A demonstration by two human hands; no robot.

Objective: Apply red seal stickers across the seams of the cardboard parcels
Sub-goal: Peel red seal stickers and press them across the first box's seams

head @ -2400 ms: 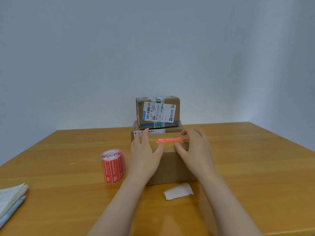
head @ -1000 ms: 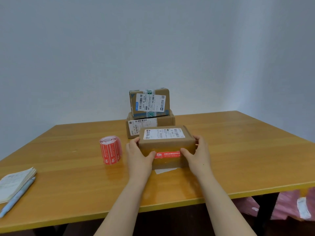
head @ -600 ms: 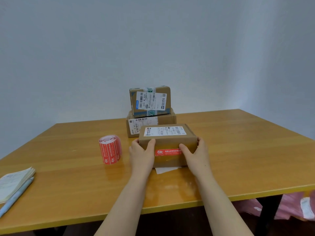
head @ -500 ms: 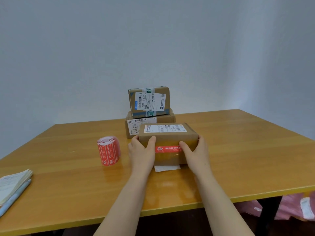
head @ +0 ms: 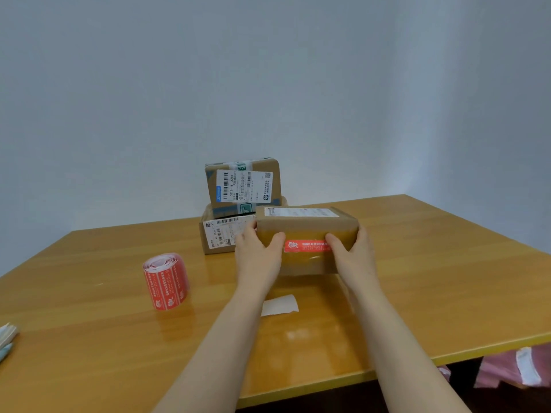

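Note:
I hold a brown cardboard parcel (head: 307,226) lifted off the table, with a white shipping label on top. A red seal sticker (head: 307,245) runs across the taped seam on its near face. My left hand (head: 258,254) grips the parcel's left end and my right hand (head: 353,253) grips its right end, thumbs on the front. The roll of red stickers (head: 166,281) stands on the table to the left. Two more parcels are stacked behind: the lower one (head: 222,235) lies flat, the upper one (head: 243,186) stands on it.
A white scrap of sticker backing paper (head: 279,305) lies on the wooden table (head: 417,293) below the held parcel. A notepad and pen (head: 6,338) sit at the left edge. Pink fabric (head: 512,368) shows under the table's near right edge.
The parcel was turned so the stickered seam faces me, then lifted off the table and carried right and away. The backing paper beneath it is now uncovered.

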